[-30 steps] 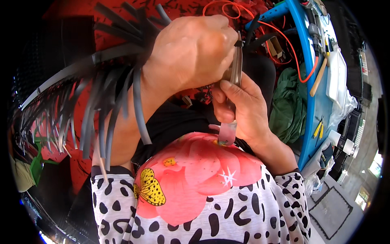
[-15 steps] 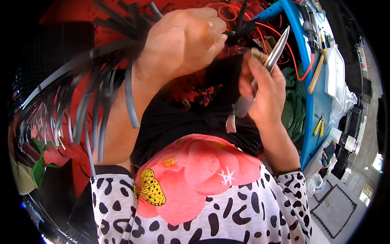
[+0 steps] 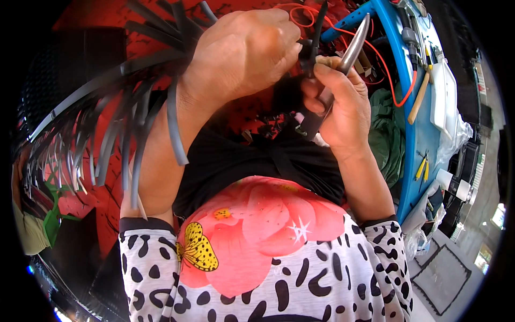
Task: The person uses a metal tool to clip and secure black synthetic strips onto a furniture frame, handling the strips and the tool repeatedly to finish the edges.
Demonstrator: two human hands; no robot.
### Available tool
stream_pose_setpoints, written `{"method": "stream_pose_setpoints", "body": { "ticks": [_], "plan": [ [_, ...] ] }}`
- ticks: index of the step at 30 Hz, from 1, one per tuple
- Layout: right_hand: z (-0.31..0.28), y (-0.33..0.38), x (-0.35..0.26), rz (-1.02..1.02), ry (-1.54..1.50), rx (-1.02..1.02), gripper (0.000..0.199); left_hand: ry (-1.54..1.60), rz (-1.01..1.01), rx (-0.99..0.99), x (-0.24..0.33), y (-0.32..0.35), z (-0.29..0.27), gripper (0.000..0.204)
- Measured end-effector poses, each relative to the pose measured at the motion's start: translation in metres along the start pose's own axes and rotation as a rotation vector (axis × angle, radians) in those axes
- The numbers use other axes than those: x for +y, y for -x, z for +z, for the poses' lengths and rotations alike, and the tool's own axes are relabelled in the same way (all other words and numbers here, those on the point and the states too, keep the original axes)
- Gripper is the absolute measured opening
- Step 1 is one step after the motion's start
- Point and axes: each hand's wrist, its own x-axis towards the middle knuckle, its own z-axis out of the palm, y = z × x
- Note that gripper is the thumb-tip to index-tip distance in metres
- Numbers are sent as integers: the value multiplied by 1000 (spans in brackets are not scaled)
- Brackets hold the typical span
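Observation:
My left hand is closed in a fist at the upper middle, round a bundle of dark flat strips. The strips fan out past its wrist, and several hang down beside my left forearm. A dark strip end stands up beyond its fingers. To its right, my right hand is wrapped round a pointed, shiny metal tool, whose tip points up and right. The tool's dark flat lower part shows below the fingers. My right thumb and fingertips are close to the dark strip end, and I cannot tell whether they pinch it.
At the right stands a blue table with a wooden-handled tool, yellow-handled pliers, a white tray and plastic bags. An orange cord loops over its edge. Green cloth bunches below. Dark scraps litter the red surface.
My right hand has moved left and a little up, closer to my left hand, and the metal tool's tip has swung up with it. My left hand has hardly moved.

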Motion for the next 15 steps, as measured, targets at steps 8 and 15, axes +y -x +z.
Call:
{"method": "stream_pose_setpoints", "body": {
  "ticks": [8,15],
  "plan": [
    [5,-3,-1,70,25,85,3,-23,112,-110,-1,-1,-1,14],
    [5,-4,-1,92,-8,101,4,2,46,-37,0,1,1,11]
  ]
}}
